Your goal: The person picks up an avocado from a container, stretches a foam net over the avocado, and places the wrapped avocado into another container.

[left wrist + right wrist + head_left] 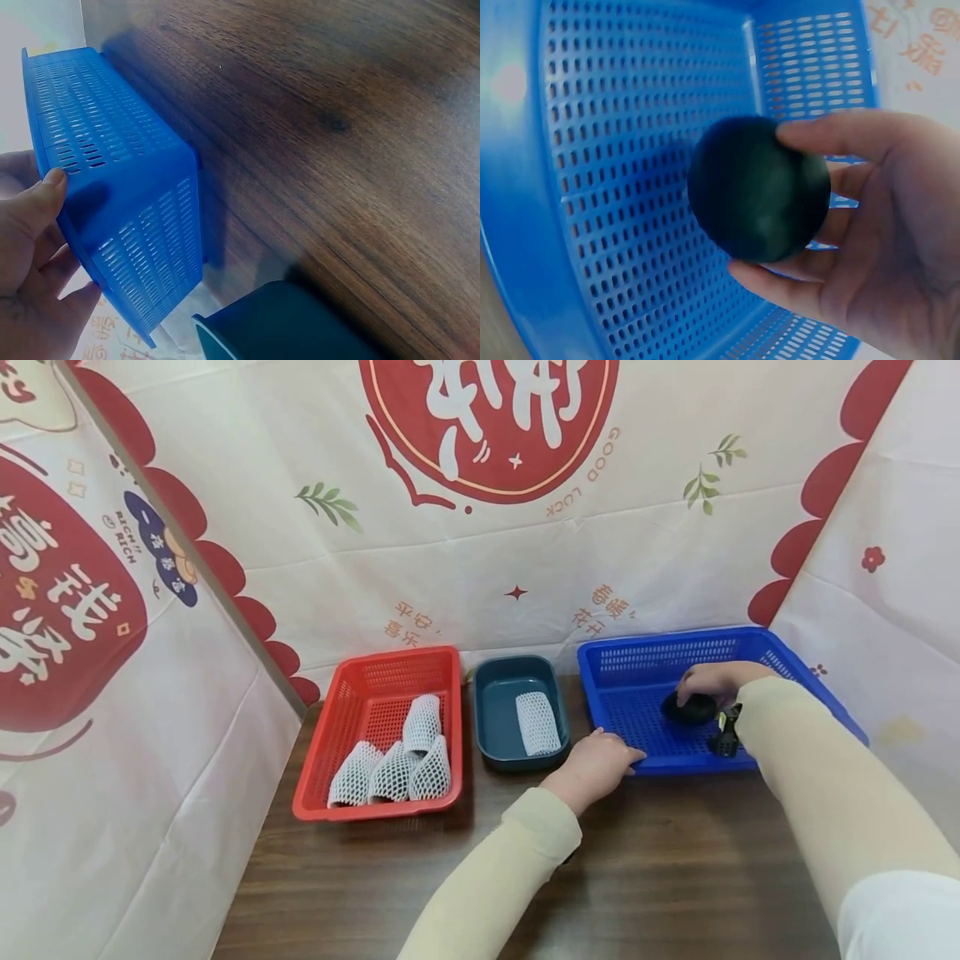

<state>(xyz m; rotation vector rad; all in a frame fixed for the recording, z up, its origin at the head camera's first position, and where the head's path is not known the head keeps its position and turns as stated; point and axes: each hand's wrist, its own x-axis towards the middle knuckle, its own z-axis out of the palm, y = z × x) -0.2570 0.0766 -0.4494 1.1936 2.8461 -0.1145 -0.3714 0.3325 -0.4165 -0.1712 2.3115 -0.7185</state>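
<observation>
A smooth, dark green avocado (757,195) is in my right hand (885,217), its fingers and thumb curled round the sides. In the head view this hand (712,683) is inside the blue basket (633,714), with the avocado (693,710) low over the perforated bottom. My left hand (596,764) grips the basket's near left corner; in the left wrist view its thumb (49,195) lies on the outside of the rim. Between the two baskets, a white foam net sleeve (537,724) lies in the dark teal tub (495,756).
On the left stands a red basket (318,768) with several white foam net sleeves (393,772) in its near right part. All the containers stand on a brown wooden table (645,868). Printed white cloth (495,552) hangs behind and at both sides.
</observation>
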